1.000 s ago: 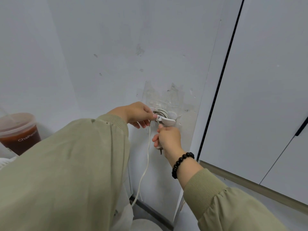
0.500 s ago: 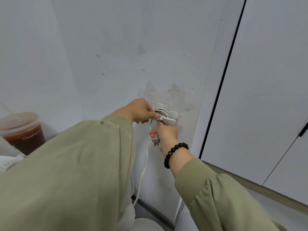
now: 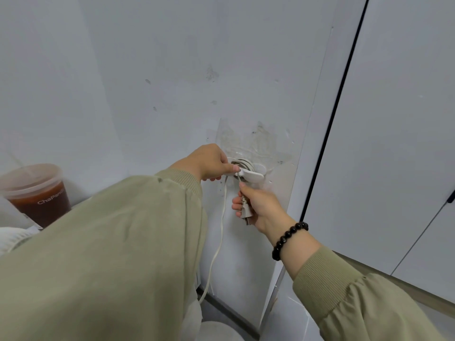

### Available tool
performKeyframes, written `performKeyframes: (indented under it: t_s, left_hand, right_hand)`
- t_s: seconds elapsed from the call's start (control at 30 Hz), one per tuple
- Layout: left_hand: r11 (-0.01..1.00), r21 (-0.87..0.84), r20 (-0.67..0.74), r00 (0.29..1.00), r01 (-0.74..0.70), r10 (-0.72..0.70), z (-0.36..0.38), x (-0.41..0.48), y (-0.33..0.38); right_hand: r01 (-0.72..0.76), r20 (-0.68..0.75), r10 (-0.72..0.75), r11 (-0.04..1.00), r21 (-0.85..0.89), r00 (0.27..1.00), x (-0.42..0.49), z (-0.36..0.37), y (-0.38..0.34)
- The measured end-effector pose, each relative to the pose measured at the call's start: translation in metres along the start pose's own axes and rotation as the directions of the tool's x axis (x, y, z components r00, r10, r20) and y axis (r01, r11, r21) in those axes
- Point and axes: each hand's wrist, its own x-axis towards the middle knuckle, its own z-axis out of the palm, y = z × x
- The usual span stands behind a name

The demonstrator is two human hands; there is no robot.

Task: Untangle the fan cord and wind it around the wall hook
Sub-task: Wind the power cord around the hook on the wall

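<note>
A white wall hook [image 3: 253, 175] is stuck to the grey wall on a clear adhesive patch. Several turns of the white fan cord [image 3: 243, 164] are wound behind the hook's arm. My left hand [image 3: 209, 163] pinches the cord against the hook's left side. From there one strand of cord [image 3: 220, 232] hangs down the wall toward the floor. My right hand [image 3: 258, 205], just below the hook, grips the plug [image 3: 246, 214] at the cord's end, prongs pointing down.
A plastic cup of dark tea [image 3: 37, 193] with a lid stands at the left on a ledge. White cabinet doors [image 3: 384, 143] with a black gap fill the right side. A round white object [image 3: 216, 332] sits below near the floor.
My right hand has dropped slightly below the hook with the plug and turned so the plug shows. My left hand has stayed pinched at the hook.
</note>
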Motion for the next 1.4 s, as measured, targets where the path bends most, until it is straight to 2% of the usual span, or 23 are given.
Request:
performKeyframes:
  t_s: [0.07,0.17,0.27,0.33,0.37,0.4,0.43,0.47,0.53,0.57,0.6,0.73,0.8,0.9,1.03,1.17,1.4]
  left_hand:
    - [1.0,0.009,0.0,1.0,0.006,-0.006,0.0,0.0,0.0]
    - [1.0,0.011,0.004,1.0,0.014,-0.014,0.001,0.001,0.0]
    - [1.0,-0.012,0.002,1.0,0.019,-0.019,0.001,0.001,-0.001]
    - [0.999,-0.032,0.006,1.0,0.022,-0.022,0.0,0.001,-0.001]
    - [0.999,-0.041,0.008,1.0,0.022,-0.022,0.0,0.0,-0.001]
    - [0.999,-0.047,0.011,1.0,0.02,-0.02,0.0,0.0,-0.002]
    - [0.998,-0.054,0.013,1.0,0.019,-0.018,0.0,0.0,-0.001]
    - [0.998,-0.066,0.015,1.0,0.022,-0.021,0.0,-0.001,-0.002]
    - [0.996,-0.089,0.021,0.999,0.026,-0.024,-0.001,-0.001,-0.001]
    - [0.994,-0.106,0.026,0.999,0.033,-0.03,-0.001,-0.002,0.0]
    - [0.991,-0.129,0.034,0.999,0.04,-0.036,-0.001,-0.001,0.001]
    - [0.978,-0.196,0.063,0.996,0.067,-0.056,-0.002,-0.002,0.003]
    - [0.974,-0.212,0.074,0.995,0.084,-0.07,-0.002,-0.001,0.003]
    - [0.966,-0.235,0.093,0.992,0.107,-0.088,-0.003,-0.003,0.004]
    - [0.958,-0.255,0.103,0.988,0.134,-0.111,-0.002,-0.004,0.005]
    - [0.954,-0.26,0.108,0.987,0.147,-0.122,-0.004,-0.006,0.006]
    - [0.95,-0.268,0.119,0.984,0.159,-0.131,-0.005,-0.007,0.007]
  right_hand:
    - [-0.026,-0.017,0.026,1.0,0.002,1.0,0.0,0.006,-0.002]
    - [0.019,-0.072,-0.021,0.999,-0.026,0.997,0.001,0.012,0.001]
    - [0.132,-0.157,-0.135,0.991,-0.027,0.978,-0.004,0.01,0.002]
    - [0.257,-0.202,-0.292,0.949,-0.181,0.935,-0.012,0.006,0.007]
    - [0.332,-0.203,-0.417,0.876,-0.35,0.886,-0.016,0.004,0.01]
    - [0.408,-0.168,-0.567,0.738,-0.537,0.806,-0.02,0.001,0.015]
    - [0.472,-0.096,-0.722,0.541,-0.696,0.685,-0.022,-0.002,0.017]
    - [0.513,-0.001,-0.848,0.322,-0.796,0.53,-0.022,-0.005,0.018]
    - [0.51,0.19,-0.955,-0.048,-0.859,0.229,-0.014,-0.015,0.012]
    - [0.484,0.262,-0.954,-0.164,-0.86,0.143,-0.009,-0.02,0.004]
    - [0.45,0.321,-0.942,-0.244,-0.859,0.102,-0.004,-0.024,-0.003]
    - [0.321,0.515,-0.855,-0.474,-0.82,0.056,0.006,-0.033,-0.022]
    - [0.276,0.552,-0.832,-0.517,-0.81,0.059,0.008,-0.033,-0.022]
    - [0.232,0.517,-0.849,-0.484,-0.844,0.11,0.011,-0.026,-0.021]
    - [0.205,0.455,-0.884,-0.428,-0.88,0.108,0.017,-0.017,-0.016]
    - [0.182,0.477,-0.871,-0.454,-0.872,0.116,0.02,-0.017,-0.018]
    - [0.179,0.535,-0.844,-0.522,-0.834,0.035,0.023,-0.02,-0.022]
